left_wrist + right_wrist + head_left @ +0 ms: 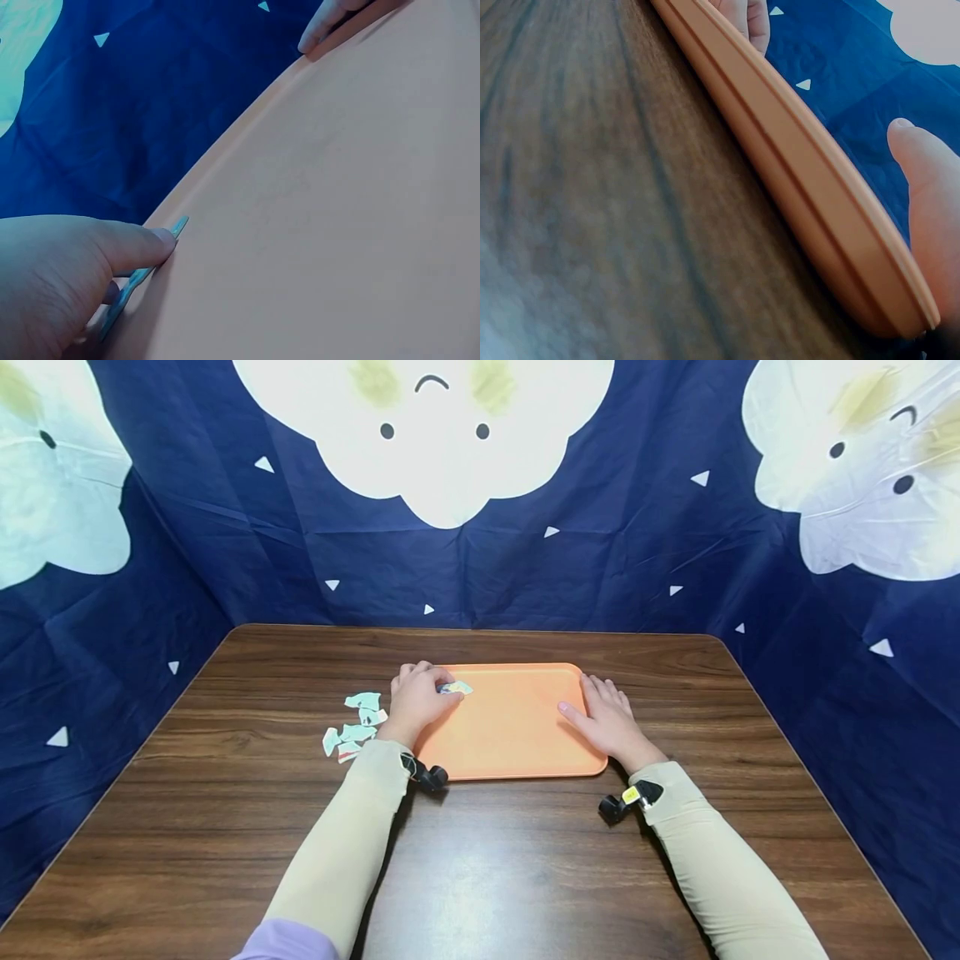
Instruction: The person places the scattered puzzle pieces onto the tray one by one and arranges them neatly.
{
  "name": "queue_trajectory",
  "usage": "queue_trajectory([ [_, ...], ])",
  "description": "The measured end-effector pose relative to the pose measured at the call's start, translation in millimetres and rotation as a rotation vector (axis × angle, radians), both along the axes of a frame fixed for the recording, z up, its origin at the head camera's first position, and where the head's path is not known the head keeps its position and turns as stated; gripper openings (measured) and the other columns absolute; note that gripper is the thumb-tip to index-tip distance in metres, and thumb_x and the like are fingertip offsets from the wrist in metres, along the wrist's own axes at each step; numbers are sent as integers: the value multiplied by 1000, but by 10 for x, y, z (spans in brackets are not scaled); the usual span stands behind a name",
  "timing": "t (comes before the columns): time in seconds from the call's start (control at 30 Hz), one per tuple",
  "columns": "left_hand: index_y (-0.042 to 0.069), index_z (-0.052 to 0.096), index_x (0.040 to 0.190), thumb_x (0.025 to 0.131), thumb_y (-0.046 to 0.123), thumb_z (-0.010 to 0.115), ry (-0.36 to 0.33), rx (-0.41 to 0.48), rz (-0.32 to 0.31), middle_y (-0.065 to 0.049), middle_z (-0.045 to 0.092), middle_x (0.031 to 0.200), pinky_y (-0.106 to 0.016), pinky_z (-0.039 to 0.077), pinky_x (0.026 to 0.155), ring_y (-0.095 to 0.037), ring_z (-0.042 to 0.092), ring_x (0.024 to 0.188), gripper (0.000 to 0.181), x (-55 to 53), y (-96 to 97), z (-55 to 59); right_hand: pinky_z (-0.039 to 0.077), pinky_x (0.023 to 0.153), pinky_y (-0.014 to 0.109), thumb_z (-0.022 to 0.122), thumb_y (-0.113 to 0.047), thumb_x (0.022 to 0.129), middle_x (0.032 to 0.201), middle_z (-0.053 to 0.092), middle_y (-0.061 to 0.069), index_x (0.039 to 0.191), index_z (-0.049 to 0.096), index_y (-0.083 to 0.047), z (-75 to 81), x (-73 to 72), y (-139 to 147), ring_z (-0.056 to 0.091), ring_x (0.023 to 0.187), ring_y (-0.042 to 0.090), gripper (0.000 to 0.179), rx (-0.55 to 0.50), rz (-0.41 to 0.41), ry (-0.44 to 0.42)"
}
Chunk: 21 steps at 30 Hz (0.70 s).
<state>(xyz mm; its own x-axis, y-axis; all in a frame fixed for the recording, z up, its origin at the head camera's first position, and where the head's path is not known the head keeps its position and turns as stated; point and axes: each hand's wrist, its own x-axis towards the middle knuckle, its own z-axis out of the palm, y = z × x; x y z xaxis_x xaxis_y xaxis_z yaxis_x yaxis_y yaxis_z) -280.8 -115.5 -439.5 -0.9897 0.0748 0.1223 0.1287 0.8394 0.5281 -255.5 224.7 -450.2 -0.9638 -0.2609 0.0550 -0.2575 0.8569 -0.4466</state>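
Observation:
My left hand (420, 700) is over the far left corner of an orange tray (517, 722). It pinches a jigsaw piece (459, 687), pale blue with yellow and dark blue on it. From the left wrist, this thin piece (139, 279) appears edge-on under the thumb, close over the tray floor. My right hand (609, 722) rests along the tray's right edge with its fingers straight, outside the rim. Its thumb (926, 176) extends over the inside of the tray, apart from the fingers.
Several loose pale blue jigsaw pieces (358, 732) lie on the brown wooden table (480, 852), left of the tray and beside my left wrist. A dark blue cloth (465, 572) with white clouds hangs behind the table and along both sides.

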Motion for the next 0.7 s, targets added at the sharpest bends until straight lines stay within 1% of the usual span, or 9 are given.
queue_trajectory([
  [0.13,20,72,117,87,47,75,-12,-13,1,-4,59,129,-56,21,111,-34,36,130,40,4,-2,7,6,118,65,42,-61,100,162,21,29,159,20,0,-2,-3,3,11,150,51,88,-3,2,5],
  [0.37,21,72,118,88,47,75,0,-29,9,-2,59,126,-55,24,109,-32,37,128,40,-17,1,-24,6,118,65,41,-62,100,162,20,29,160,19,-1,1,-1,10,10,150,50,89,-4,2,-1],
  [0.7,23,72,117,88,49,74,0,-30,6,-3,58,128,-56,23,109,-34,37,128,39,4,8,-17,6,119,64,41,-62,100,162,21,28,160,19,-1,0,3,5,10,150,50,88,-6,2,-1],
])
